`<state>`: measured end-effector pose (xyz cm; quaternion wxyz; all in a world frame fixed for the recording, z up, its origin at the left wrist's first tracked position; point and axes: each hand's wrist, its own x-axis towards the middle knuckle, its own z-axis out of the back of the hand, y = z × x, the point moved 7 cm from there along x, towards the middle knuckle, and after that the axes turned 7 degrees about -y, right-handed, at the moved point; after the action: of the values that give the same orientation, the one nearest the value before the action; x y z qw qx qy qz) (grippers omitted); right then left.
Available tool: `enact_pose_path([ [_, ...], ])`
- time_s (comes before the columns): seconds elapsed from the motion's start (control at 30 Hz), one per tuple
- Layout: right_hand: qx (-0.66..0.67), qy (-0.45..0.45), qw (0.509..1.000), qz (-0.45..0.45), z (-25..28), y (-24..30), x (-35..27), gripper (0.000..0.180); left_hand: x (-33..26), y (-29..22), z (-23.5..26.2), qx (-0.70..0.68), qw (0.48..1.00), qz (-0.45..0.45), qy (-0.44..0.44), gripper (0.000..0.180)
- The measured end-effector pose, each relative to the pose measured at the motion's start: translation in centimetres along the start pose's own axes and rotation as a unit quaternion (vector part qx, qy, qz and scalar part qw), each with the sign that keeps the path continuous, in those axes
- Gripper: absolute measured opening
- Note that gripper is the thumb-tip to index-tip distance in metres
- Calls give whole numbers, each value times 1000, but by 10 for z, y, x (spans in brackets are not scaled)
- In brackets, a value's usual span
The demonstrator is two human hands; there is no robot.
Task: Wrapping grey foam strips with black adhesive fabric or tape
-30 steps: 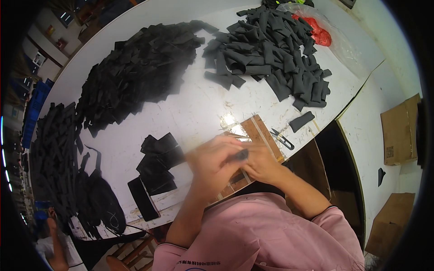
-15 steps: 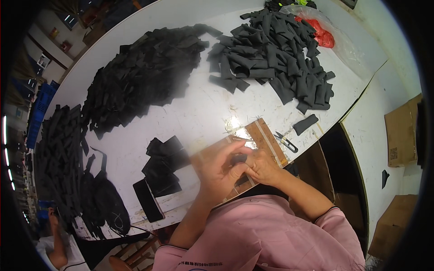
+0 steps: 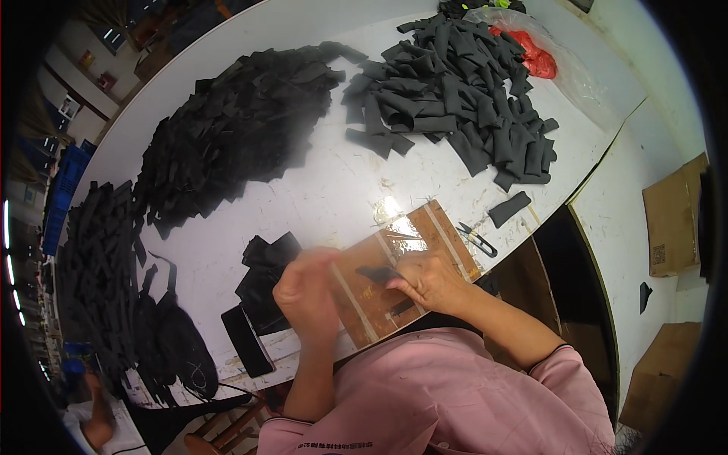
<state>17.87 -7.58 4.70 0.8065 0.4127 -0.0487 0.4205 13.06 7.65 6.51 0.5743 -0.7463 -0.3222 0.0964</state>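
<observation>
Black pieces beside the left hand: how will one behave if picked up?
Likely floppy: the black pieces by the left hand look like cloth. Probably light, since they appear thin. Unlikely to roll, lying fairly flat, though their overlap may drag a neighbour along.

– Any txt seen?
– Dark chars. (image 3: 335,446) are printed on the pink shirt (image 3: 447,387), nr. bottom edge.
– Other marks?
– Sq. code (image 3: 659,254) is printed on upper cardboard box (image 3: 679,208), too small to be read.
</observation>
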Motion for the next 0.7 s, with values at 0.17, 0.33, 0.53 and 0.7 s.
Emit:
enact_pose_path([
  [0.17,-12,2,1000,-5,9,4,2,27,-4,-17,-34,20,995,-22,95,15],
  [0.33,-31,-75,996,24,32,22,12,24,-4,-20,-32,18,990,-58,126,8],
  [0.53,-34,-44,998,42,11,11,3,22,-9,-6,-25,-39,995,-10,94,15],
  [0.7,9,-33,999,28,5,4,1,22,-9,1,-24,-30,995,-16,92,15],
])
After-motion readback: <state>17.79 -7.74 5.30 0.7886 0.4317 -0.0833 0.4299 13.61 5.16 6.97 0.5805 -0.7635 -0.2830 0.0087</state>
